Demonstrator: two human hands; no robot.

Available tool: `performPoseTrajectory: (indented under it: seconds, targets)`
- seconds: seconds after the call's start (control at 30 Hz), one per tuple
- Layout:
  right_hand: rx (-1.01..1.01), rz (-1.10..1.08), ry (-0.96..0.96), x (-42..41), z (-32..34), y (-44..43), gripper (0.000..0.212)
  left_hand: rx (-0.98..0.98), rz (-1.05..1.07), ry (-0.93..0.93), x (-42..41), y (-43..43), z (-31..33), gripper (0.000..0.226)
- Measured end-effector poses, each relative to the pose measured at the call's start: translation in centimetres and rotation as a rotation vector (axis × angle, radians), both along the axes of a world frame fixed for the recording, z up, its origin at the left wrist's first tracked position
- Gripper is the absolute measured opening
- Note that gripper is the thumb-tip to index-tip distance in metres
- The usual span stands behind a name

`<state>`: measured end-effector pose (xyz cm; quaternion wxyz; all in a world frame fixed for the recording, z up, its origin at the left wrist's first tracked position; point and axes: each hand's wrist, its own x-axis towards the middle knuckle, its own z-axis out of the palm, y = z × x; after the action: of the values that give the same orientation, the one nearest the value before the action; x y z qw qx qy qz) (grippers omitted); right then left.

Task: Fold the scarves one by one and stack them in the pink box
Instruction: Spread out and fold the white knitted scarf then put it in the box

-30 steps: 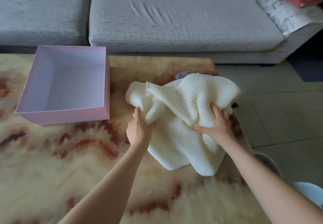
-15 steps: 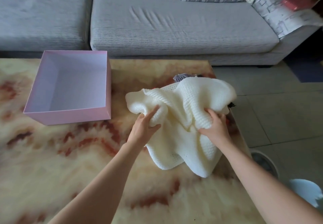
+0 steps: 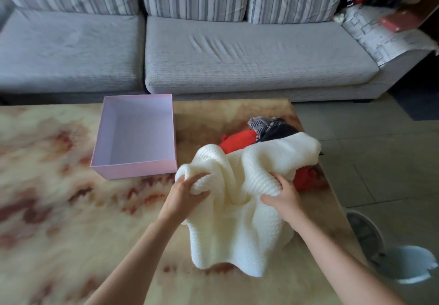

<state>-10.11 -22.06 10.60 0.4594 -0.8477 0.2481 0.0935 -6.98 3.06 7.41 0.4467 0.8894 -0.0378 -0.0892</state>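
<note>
A cream knitted scarf [image 3: 240, 224] lies bunched on the marbled table, its lower part hanging over the front. My left hand [image 3: 184, 196] grips a fold at its left end. My right hand [image 3: 283, 201] grips a thick fold at its middle right. Behind it a red scarf [image 3: 240, 140] and a dark patterned scarf [image 3: 270, 126] lie in a heap, partly hidden by the cream one. The pink box [image 3: 135, 170] stands open to the left, with nothing inside.
The table [image 3: 71, 221] has a cream and rust marble pattern; its right edge runs close beside the scarves. A grey sofa [image 3: 237, 62] stands behind. On the tiled floor at right are a white fan base [image 3: 363, 231] and a pale blue bin [image 3: 406, 266].
Both hands have pulled the cream scarf toward me and down, uncovering the red and dark scarves behind it. The view has tilted up, showing more of the sofa.
</note>
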Motion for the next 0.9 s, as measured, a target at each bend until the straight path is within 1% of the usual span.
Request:
performPoseTrajectory:
  seconds: [0.13,0.3,0.4,0.5,0.53,0.6,0.67,0.7,0.73,0.77,0.8,0.87,0.9]
  targets:
    - [0.06,0.053,0.007,-1.3,0.5,6.8,0.069,0.057,0.086,-0.009,-2.4,6.6,1.8,0.048]
    - [0.089,0.14,0.091,-3.6,-0.6,15.6,0.068,0.097,0.197,0.023,-6.2,15.8,2.7,0.046]
    - [0.036,0.173,0.116,-5.5,-1.5,19.6,0.066,0.151,0.279,0.055,-9.0,20.9,2.8,0.045]
    - [-0.019,0.199,0.178,-6.9,-2.3,22.0,0.063,0.229,0.332,0.159,-11.7,25.5,2.0,0.048]
    - [-0.058,0.212,0.2,-7.3,-2.6,22.4,0.065,0.261,0.341,0.198,-12.3,26.6,1.6,0.05]
    - [-0.149,0.253,0.236,-7.9,-3.5,22.8,0.077,0.35,0.325,0.297,-13.4,28.4,0.8,0.056]
    - [-0.201,0.293,0.356,-8.4,-4.3,23.2,0.095,0.458,0.247,0.422,-14.2,29.4,-0.4,0.072]
    - [-0.258,0.315,0.43,-8.7,-4.6,23.5,0.102,0.479,0.212,0.464,-14.5,29.6,-1.2,0.083]
    - [-0.349,0.339,0.463,-8.8,-5.0,23.8,0.105,0.45,0.208,0.465,-14.7,29.6,-1.9,0.092]
    - [-0.45,0.357,0.429,-8.9,-5.2,24.3,0.106,0.362,0.26,0.441,-14.8,29.4,-2.4,0.097]
    - [-0.527,0.376,0.335,-9.0,-5.4,24.8,0.103,0.207,0.372,0.42,-14.9,29.3,-3.1,0.097]
    - [-0.575,0.458,0.127,-8.5,-5.4,26.5,0.088,-0.145,0.684,0.424,-14.6,29.5,-3.9,0.084]
    - [-0.555,0.516,0.081,-7.9,-5.4,27.7,0.079,-0.281,0.798,0.446,-14.5,29.9,-4.2,0.071]
